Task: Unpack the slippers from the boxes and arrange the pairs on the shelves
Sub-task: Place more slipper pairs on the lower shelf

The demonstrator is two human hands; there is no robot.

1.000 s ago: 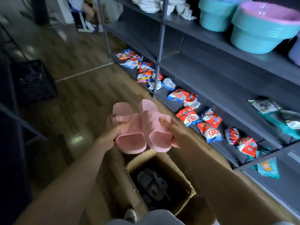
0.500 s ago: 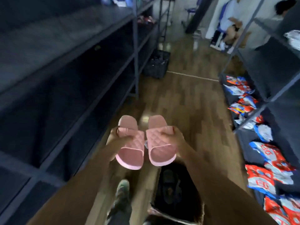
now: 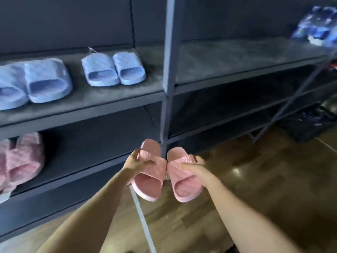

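In front of the shelf post [image 3: 168, 52]: two pink slippers were held side by side in the air above the floor, one in each hand, toes toward the shelves and inner edges almost touching.
Left hand [image 3: 135, 164]: one slipper, the left pink slipper [image 3: 149, 187]; the fingers [image 3: 145, 162] were curled over its quilted strap and gripped it.
Right hand [image 3: 196, 169]: one slipper, the right pink slipper [image 3: 184, 187]; the thumb lay across the strap and the fingers wrapped round its outer edge, gripping it.
Upper shelf [image 3: 109, 99]: four blue slippers in two pairs. The nearer blue pair [image 3: 113, 70] stood just left of the post, heels outward. The farther blue pair [image 3: 36, 81] stood well to its left, its outer slipper cut by the frame edge.
Lower shelf [image 3: 91, 147]: shelved pink slippers [image 3: 21, 161] at the far left, at least two. They were blurred and partly out of frame, so the exact count could not be told.
Right bay, upper level: blue packets [image 3: 317, 28] at the far end, too blurred to count.
Floor [image 3: 255, 170]: wood, with one white line [image 3: 142, 216] running under the hands and one dark crate [image 3: 310, 123] beside the shelving's right end.
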